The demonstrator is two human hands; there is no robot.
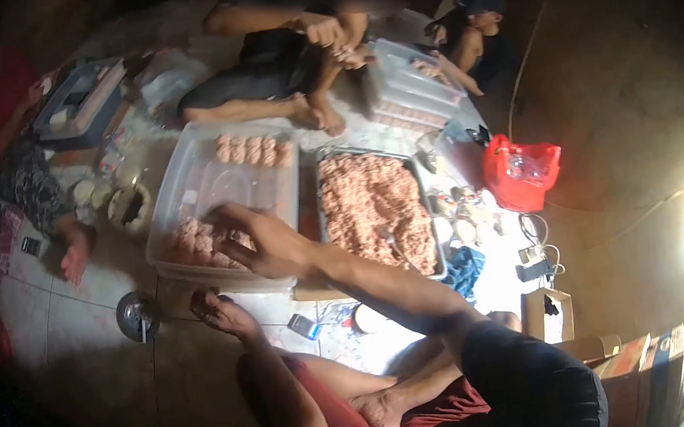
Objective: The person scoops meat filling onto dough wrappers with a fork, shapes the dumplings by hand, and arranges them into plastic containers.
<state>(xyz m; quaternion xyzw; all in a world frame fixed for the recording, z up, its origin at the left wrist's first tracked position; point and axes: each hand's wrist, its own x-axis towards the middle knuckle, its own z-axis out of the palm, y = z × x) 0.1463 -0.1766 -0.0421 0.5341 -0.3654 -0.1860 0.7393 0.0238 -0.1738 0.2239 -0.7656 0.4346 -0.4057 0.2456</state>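
My right hand (268,245) reaches into a clear plastic box (169,197), its fingers curved around a lump of minced meat (243,238) at the near end. Several similar lumps (194,240) lie beside it, and another row (252,150) sits at the far end. My left hand (224,315) is held palm up just outside the box's near edge, fingers loosely bent and apart, with nothing visible in it. Right of the box stands a metal tray (321,216) spread with pink minced meat (371,201), hollowed toward its near right part.
A person sits cross-legged across from me; another's hand (76,257) is at left. Stacked plastic boxes (411,83) stand at back right. A red bag (522,172), several jars (457,220), a blue cloth (464,271) and a metal bowl (139,316) are around.
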